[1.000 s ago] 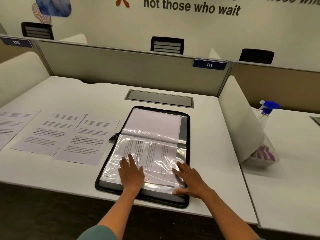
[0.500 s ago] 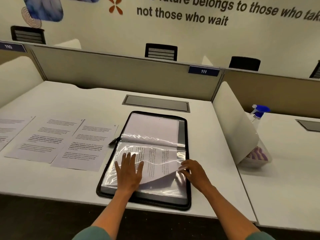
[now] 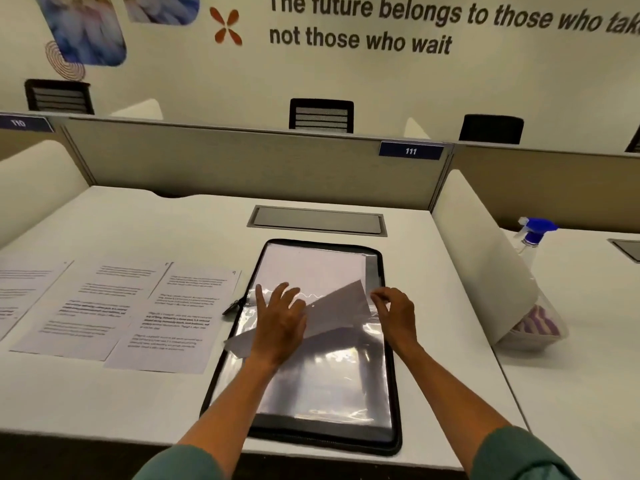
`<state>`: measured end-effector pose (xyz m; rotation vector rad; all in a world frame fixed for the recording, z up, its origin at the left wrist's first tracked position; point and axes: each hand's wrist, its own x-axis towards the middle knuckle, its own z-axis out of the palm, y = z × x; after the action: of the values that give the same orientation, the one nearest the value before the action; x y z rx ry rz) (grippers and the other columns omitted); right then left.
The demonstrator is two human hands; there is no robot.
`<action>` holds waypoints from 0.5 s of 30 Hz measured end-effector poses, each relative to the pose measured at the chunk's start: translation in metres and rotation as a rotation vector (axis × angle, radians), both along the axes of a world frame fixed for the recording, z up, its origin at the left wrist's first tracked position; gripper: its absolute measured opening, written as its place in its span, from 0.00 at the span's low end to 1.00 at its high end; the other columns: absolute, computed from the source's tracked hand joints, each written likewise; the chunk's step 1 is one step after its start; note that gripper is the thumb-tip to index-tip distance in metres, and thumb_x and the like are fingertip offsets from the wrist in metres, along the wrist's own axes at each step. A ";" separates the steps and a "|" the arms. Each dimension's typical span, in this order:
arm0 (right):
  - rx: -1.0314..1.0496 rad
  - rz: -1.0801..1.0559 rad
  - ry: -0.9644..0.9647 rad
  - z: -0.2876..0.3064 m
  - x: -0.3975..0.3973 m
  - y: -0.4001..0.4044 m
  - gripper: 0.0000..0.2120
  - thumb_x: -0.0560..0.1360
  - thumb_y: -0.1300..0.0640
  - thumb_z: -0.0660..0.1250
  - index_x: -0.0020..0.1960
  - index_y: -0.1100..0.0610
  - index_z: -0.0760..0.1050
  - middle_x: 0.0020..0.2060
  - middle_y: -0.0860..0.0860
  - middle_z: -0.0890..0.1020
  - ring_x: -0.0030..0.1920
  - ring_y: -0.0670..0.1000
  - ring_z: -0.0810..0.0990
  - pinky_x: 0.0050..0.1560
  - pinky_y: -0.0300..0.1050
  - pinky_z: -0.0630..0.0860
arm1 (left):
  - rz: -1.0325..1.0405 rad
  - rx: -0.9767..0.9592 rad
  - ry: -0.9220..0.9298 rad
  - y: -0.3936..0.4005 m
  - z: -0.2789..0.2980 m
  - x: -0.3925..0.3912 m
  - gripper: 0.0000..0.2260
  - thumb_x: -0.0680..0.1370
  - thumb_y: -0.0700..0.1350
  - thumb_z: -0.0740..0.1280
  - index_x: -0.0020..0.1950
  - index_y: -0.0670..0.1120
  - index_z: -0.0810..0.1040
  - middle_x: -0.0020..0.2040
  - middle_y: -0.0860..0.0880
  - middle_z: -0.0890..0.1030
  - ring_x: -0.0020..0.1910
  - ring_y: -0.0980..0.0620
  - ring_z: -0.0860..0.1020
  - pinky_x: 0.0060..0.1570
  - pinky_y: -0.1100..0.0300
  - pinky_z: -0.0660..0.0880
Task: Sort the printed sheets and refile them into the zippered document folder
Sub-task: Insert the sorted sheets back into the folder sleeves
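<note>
Two hands work over my open zippered document folder (image 3: 389,393): left hand (image 3: 280,323) flat on a tilted sheet (image 3: 341,311), right hand (image 3: 394,311) pinching its far corner.

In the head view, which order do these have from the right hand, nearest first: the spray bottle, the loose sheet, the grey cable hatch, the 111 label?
1. Loose sheet: at the fingertips of the right hand, over the folder.
2. Grey cable hatch: behind the folder on the desk.
3. Spray bottle: right, past the divider.
4. 111 label: up on the back partition.
</note>
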<state>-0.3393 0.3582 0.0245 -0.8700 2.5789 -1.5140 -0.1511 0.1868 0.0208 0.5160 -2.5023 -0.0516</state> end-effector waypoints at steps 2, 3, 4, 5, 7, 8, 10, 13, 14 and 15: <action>-0.044 -0.046 -0.021 0.002 -0.007 -0.009 0.05 0.78 0.62 0.68 0.52 0.59 0.82 0.45 0.49 0.82 0.46 0.50 0.80 0.46 0.33 0.73 | 0.046 -0.024 -0.038 -0.011 0.004 -0.009 0.15 0.73 0.43 0.72 0.59 0.47 0.79 0.66 0.45 0.77 0.70 0.42 0.71 0.69 0.27 0.56; -0.062 -0.066 -0.033 0.003 -0.013 -0.014 0.05 0.78 0.62 0.68 0.52 0.59 0.82 0.45 0.50 0.83 0.46 0.50 0.80 0.46 0.34 0.74 | 0.058 -0.025 -0.061 -0.017 0.003 -0.017 0.19 0.73 0.44 0.72 0.64 0.47 0.78 0.69 0.43 0.74 0.72 0.41 0.69 0.70 0.28 0.54; -0.073 -0.082 -0.042 0.003 -0.018 -0.017 0.06 0.78 0.62 0.68 0.52 0.60 0.82 0.45 0.51 0.83 0.46 0.50 0.80 0.47 0.36 0.75 | 0.064 -0.019 -0.079 -0.021 0.003 -0.023 0.22 0.73 0.45 0.72 0.67 0.47 0.75 0.72 0.42 0.72 0.74 0.41 0.66 0.71 0.29 0.53; -0.078 -0.099 -0.052 0.002 -0.026 -0.021 0.06 0.78 0.62 0.68 0.53 0.60 0.82 0.46 0.51 0.83 0.46 0.50 0.80 0.48 0.39 0.76 | 0.062 -0.013 -0.087 -0.025 0.002 -0.032 0.24 0.74 0.46 0.71 0.70 0.47 0.73 0.74 0.41 0.69 0.75 0.40 0.64 0.72 0.29 0.51; -0.080 -0.126 -0.082 0.002 -0.041 -0.029 0.06 0.79 0.61 0.67 0.52 0.60 0.82 0.45 0.52 0.83 0.45 0.50 0.80 0.48 0.41 0.76 | 0.058 -0.003 -0.088 -0.030 0.001 -0.048 0.25 0.77 0.48 0.67 0.73 0.47 0.69 0.77 0.40 0.64 0.77 0.40 0.60 0.73 0.30 0.48; -0.081 -0.136 -0.096 0.002 -0.051 -0.033 0.06 0.79 0.61 0.67 0.51 0.61 0.82 0.44 0.52 0.83 0.44 0.51 0.80 0.47 0.42 0.76 | 0.052 0.006 -0.096 -0.031 0.001 -0.059 0.25 0.77 0.49 0.64 0.73 0.47 0.67 0.77 0.40 0.63 0.78 0.40 0.58 0.73 0.31 0.48; -0.083 -0.145 -0.100 0.000 -0.071 -0.043 0.07 0.79 0.60 0.66 0.49 0.61 0.82 0.42 0.53 0.83 0.43 0.52 0.79 0.45 0.46 0.77 | 0.040 0.035 -0.117 -0.032 0.000 -0.078 0.25 0.77 0.50 0.61 0.75 0.47 0.65 0.79 0.40 0.60 0.79 0.41 0.56 0.72 0.30 0.49; -0.070 -0.140 -0.144 -0.009 -0.101 -0.060 0.08 0.79 0.58 0.66 0.48 0.60 0.82 0.43 0.55 0.84 0.44 0.54 0.80 0.46 0.51 0.78 | 0.042 0.091 -0.153 -0.033 -0.009 -0.098 0.27 0.78 0.50 0.57 0.77 0.47 0.60 0.80 0.40 0.56 0.79 0.41 0.53 0.73 0.31 0.48; -0.061 -0.129 -0.158 -0.012 -0.110 -0.066 0.08 0.80 0.58 0.65 0.48 0.59 0.82 0.43 0.54 0.84 0.44 0.54 0.80 0.46 0.51 0.78 | 0.046 0.104 -0.173 -0.034 -0.012 -0.103 0.27 0.79 0.51 0.57 0.78 0.47 0.60 0.80 0.40 0.55 0.79 0.41 0.52 0.73 0.32 0.49; -0.051 -0.116 -0.169 -0.014 -0.121 -0.074 0.09 0.80 0.58 0.65 0.48 0.59 0.82 0.43 0.54 0.84 0.44 0.54 0.81 0.46 0.50 0.78 | 0.051 0.114 -0.196 -0.036 -0.016 -0.109 0.27 0.79 0.52 0.56 0.78 0.47 0.60 0.80 0.41 0.55 0.79 0.42 0.52 0.74 0.32 0.49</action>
<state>-0.4599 0.2845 0.0102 -0.5775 2.5185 -1.6121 -0.2604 0.1511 0.0051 0.6600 -2.6874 -0.1302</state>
